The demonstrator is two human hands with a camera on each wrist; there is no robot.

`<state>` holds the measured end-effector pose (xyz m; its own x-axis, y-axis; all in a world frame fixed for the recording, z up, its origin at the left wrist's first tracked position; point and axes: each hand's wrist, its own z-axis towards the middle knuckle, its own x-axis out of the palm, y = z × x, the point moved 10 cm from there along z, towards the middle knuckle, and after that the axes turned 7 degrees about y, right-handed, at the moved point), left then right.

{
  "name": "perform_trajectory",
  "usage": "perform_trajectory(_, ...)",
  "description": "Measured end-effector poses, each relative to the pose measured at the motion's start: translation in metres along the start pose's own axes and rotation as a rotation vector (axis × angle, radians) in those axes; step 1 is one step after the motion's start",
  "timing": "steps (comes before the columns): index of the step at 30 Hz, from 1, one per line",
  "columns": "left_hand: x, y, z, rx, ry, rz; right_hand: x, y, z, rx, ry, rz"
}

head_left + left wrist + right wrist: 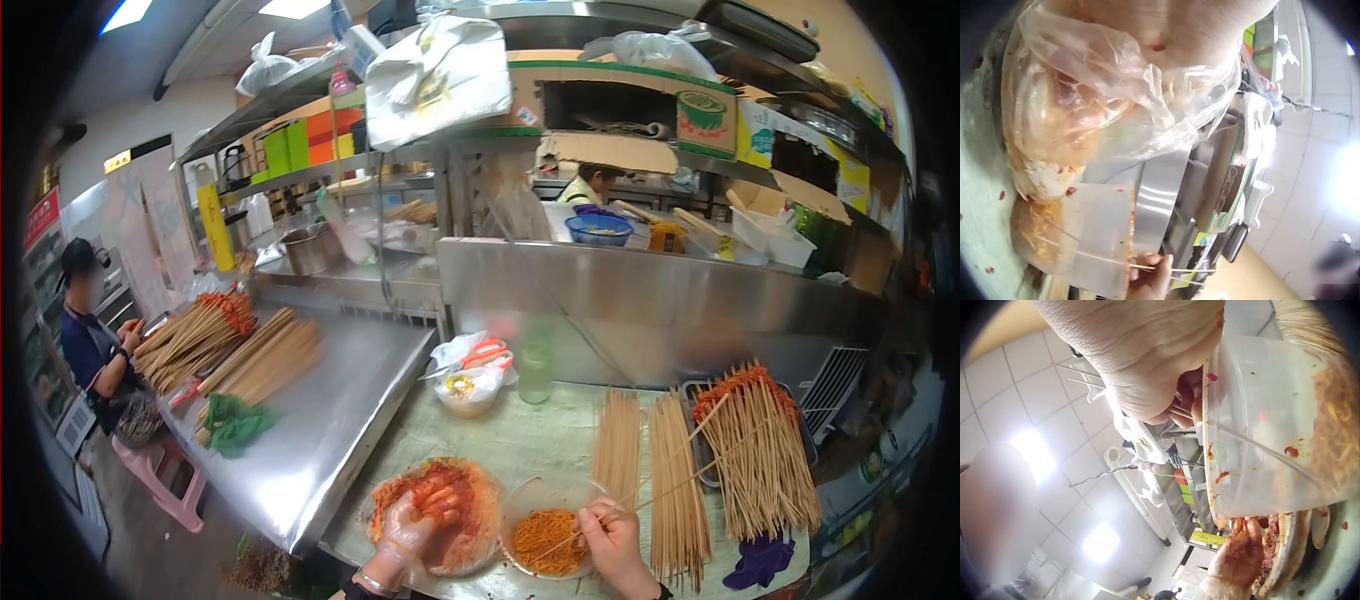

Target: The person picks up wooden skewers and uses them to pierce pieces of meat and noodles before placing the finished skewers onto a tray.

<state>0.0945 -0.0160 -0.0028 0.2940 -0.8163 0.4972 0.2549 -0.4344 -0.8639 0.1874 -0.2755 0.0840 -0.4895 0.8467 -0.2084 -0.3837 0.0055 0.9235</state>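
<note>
My right hand [610, 540] pinches thin bamboo skewers [1247, 442] by its fingertips over a clear plastic tub [1260, 381]. Their lower ends slant down into the tub, among orange shredded food [545, 540] at its bottom. In a thin clear plastic glove, my left hand [408, 525] is down in a wide bowl [492, 500] of red, sauce-coated food [445, 480], just left of the tub. Sauce smears its fingers, and I cannot tell whether they grip a piece. In the left wrist view the loose glove [1085, 94] covers most of that hand.
Bare skewers [675, 490] lie right of the tub, beside a tray [810, 450] of skewers tipped with red food. A green bottle [535, 372] and orange-handled scissors [487, 352] stand behind. More skewers [195, 340] lie on the left steel counter [330, 400], near another person [90, 320].
</note>
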Motion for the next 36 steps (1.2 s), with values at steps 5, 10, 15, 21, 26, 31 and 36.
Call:
perform_trajectory(5, -0.007, 0.009, -0.012, -0.074, -0.015, 0.031, 0.0, -0.01, -0.001, -0.031, -0.016, 0.031)
perform_trajectory(10, -0.022, 0.015, -0.011, -0.044, -0.112, 0.076, -0.001, -0.015, 0.0, 0.004, -0.029, 0.001)
perform_trajectory(15, -0.024, 0.003, -0.01, 0.034, -0.099, 0.363, -0.001, -0.007, -0.001, -0.031, -0.043, -0.013)
perform_trajectory(21, -0.008, -0.02, -0.004, 0.209, -0.024, 0.651, -0.001, -0.021, 0.002, -0.042, 0.012, -0.039)
perform_trajectory(26, -0.02, -0.013, -0.005, 0.129, -0.109, 0.473, 0.0, -0.018, 0.0, -0.005, 0.024, -0.08)
perform_trajectory(31, -0.029, 0.031, -0.003, -0.102, -0.116, -0.089, 0.003, -0.02, 0.002, 0.024, 0.045, -0.031)
perform_trajectory(36, -0.004, 0.021, -0.005, -0.118, -0.038, 0.063, 0.006, 0.003, 0.002, 0.004, 0.16, -0.042)
